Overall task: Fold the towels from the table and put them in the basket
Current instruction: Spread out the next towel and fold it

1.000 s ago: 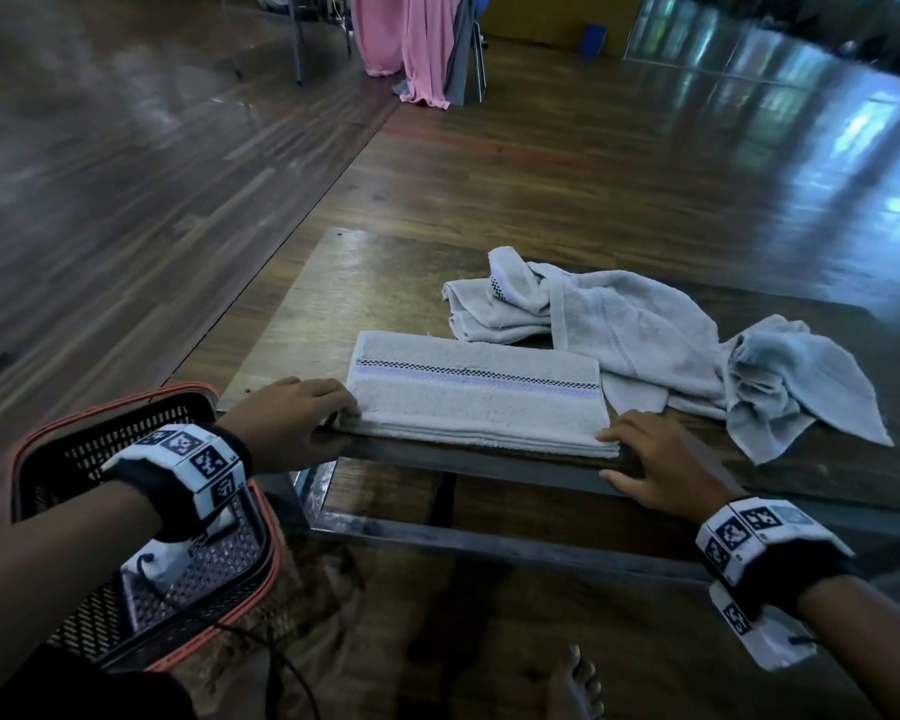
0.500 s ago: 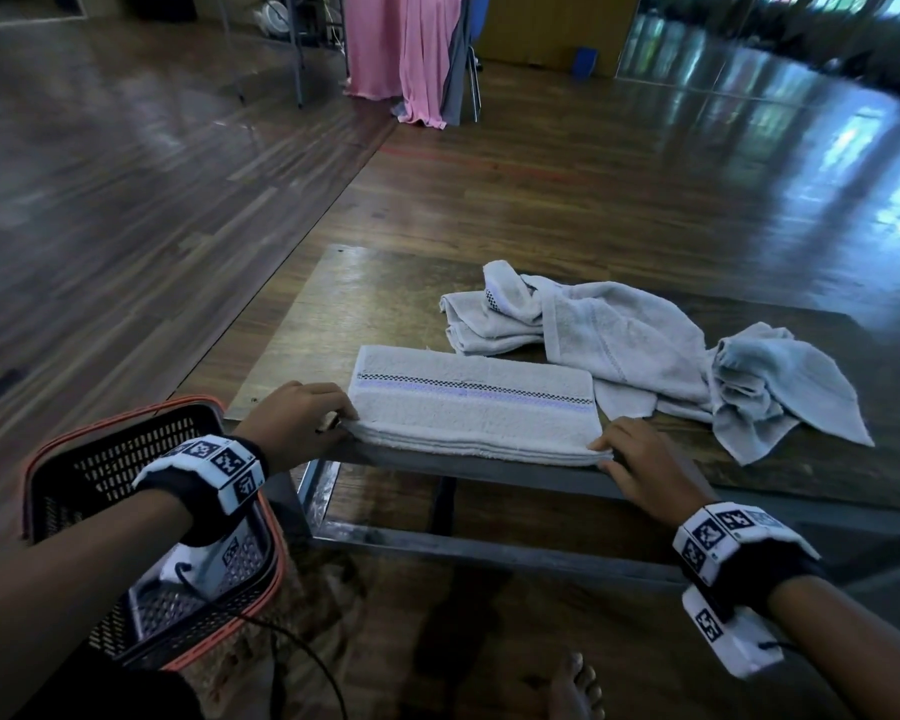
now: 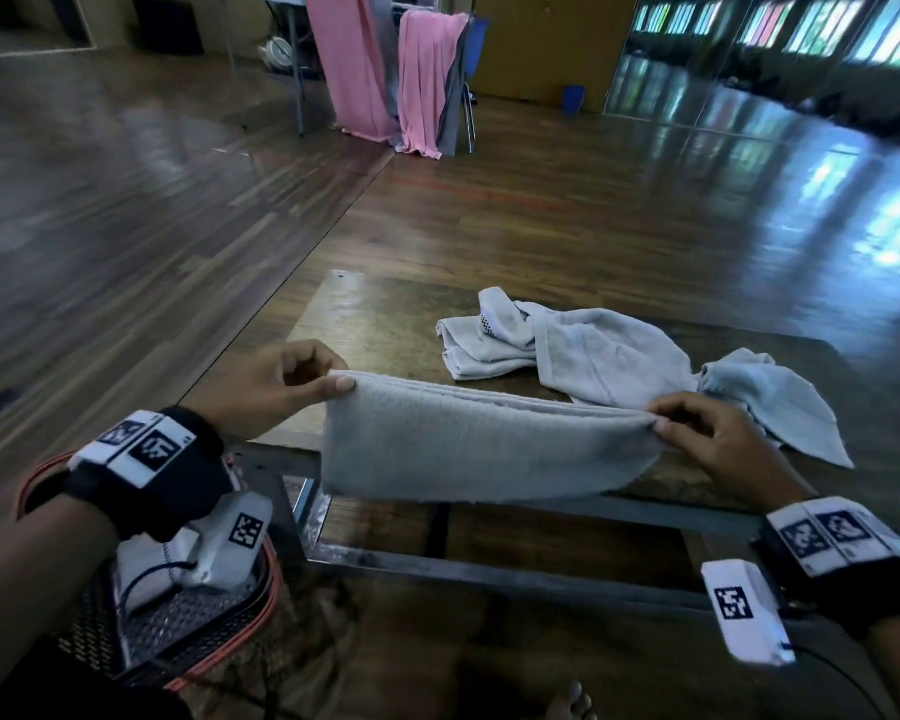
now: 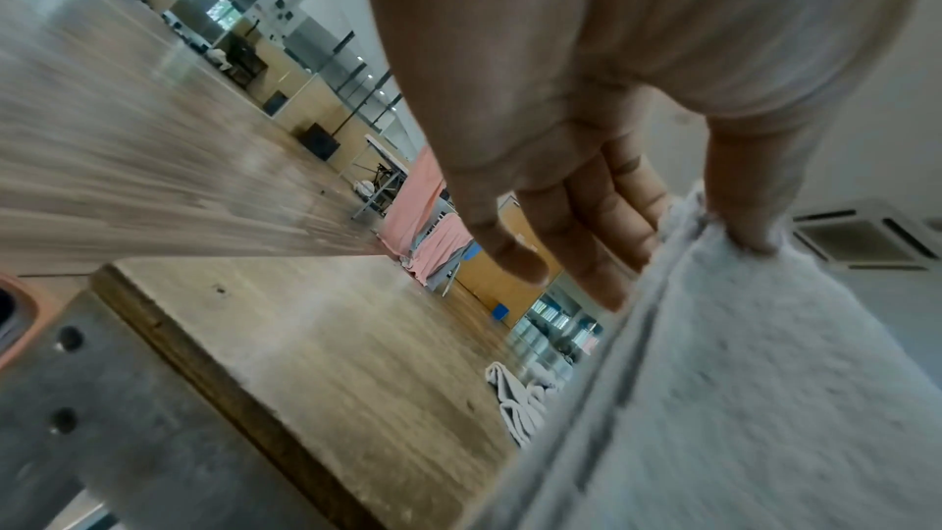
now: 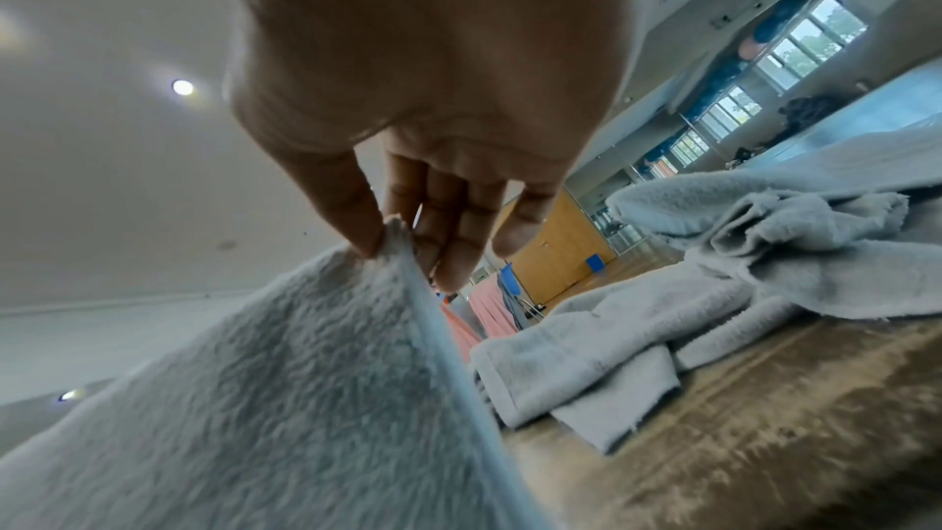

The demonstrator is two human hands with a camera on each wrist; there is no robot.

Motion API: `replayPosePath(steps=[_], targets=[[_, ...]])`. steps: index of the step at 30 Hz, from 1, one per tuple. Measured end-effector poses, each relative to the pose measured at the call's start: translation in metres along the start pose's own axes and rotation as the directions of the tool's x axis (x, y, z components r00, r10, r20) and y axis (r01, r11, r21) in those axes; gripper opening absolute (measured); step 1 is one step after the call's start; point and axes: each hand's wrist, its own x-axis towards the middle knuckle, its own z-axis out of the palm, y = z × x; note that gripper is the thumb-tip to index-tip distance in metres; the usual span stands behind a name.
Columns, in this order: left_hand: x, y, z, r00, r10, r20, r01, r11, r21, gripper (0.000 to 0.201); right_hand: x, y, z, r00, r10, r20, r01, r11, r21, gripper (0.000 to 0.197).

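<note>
You are pinching the folded pale grey terry towel (image 3: 484, 449) by its upper corners, left hand (image 3: 271, 392) and right hand (image 3: 718, 444), above the wooden tabletop's (image 3: 385, 314) near edge.

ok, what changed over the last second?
The folded towel came up off the table: the left hand and right hand now pinch its ends, so it hangs at the near edge. The crumpled towels and the basket stayed put.
</note>
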Motion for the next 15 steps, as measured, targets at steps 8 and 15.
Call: replayPosePath(steps=[8, 15], targets=[[0.022, -0.023, 0.002, 0.972, -0.214, 0.101, 0.202, 0.972, 0.118, 0.020, 0.027, 0.008, 0.010, 0.971, 0.157, 0.180, -0.155, 0.988, -0.028, 0.024], [0.059, -0.028, 0.034, 0.882, 0.053, -0.469, 0.176, 0.885, 0.431, 0.028, 0.074, 0.031, 0.058, 0.923, 0.307, -0.231, -0.349, 0.922, -0.169, 0.020]])
